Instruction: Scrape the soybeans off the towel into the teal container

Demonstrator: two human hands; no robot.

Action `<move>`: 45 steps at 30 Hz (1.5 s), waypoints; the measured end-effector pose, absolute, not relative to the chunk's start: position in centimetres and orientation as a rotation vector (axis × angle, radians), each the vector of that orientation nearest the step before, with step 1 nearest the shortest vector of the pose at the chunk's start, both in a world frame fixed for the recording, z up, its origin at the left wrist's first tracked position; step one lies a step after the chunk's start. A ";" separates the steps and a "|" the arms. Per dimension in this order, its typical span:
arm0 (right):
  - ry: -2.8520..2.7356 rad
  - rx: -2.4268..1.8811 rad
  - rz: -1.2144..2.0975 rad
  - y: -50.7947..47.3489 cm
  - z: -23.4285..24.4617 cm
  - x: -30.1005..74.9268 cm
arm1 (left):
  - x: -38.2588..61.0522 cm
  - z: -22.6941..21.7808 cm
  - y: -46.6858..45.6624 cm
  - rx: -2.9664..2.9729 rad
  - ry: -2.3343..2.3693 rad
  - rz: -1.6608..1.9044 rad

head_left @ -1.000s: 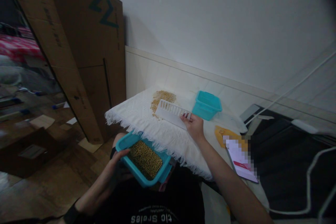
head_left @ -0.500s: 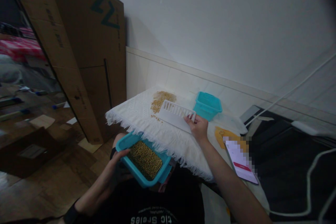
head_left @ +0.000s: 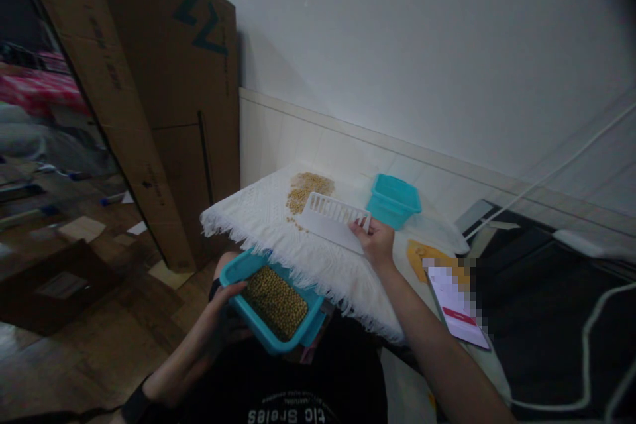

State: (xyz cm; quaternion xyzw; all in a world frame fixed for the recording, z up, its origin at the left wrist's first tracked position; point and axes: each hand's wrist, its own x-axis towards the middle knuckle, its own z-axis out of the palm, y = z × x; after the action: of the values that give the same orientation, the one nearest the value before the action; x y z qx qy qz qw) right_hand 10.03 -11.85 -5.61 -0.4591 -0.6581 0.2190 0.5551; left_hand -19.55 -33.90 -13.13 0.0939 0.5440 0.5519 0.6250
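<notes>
My left hand (head_left: 223, 318) is closed on the rim of a blue plastic container (head_left: 275, 345), which it holds below the table's fringed edge. Yellowish beans, likely soybeans, (head_left: 278, 301) fill the lower part of that container. In my right hand (head_left: 376, 242) is a flat white plastic panel (head_left: 330, 224) with a row of slots along its far side. The panel lies low over the white tablecloth (head_left: 258, 205), its left end beside loose beans (head_left: 301, 197) heaped on the cloth.
A second blue container (head_left: 395, 201) stands on the table near the wall. To the right lie an orange cloth-like item (head_left: 417, 255), a phone-like device (head_left: 457, 311) with a lit screen and a white cable (head_left: 586, 344). A tall cardboard box (head_left: 193, 112) stands at the left.
The white panel has shifted very slightly toward me, with my right hand still on it. My left hand and the container are nearly unmoved.
</notes>
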 end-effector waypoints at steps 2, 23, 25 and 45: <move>-1.544 -1.087 0.508 -11.9 -5.5 10.0 | -19.5 -13.0 -33.9 0.215 1.253 1.278; -1.462 -1.093 0.649 -11.2 -5.9 10.1 | -19.5 -13.0 -33.8 0.222 1.253 1.282; -1.468 -1.085 0.657 -11.3 -5.9 10.0 | -19.6 -13.2 -33.8 0.222 1.251 1.287; -1.399 -1.031 1.038 -12.8 -6.2 8.2 | -20.1 -11.8 -33.8 0.241 1.234 1.317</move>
State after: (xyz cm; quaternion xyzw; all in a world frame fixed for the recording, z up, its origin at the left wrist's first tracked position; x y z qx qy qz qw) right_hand 8.21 -12.82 -6.18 -0.4318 -0.5860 0.4349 0.5301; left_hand -20.08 -33.77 -11.85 0.1047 0.5351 0.5712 0.6136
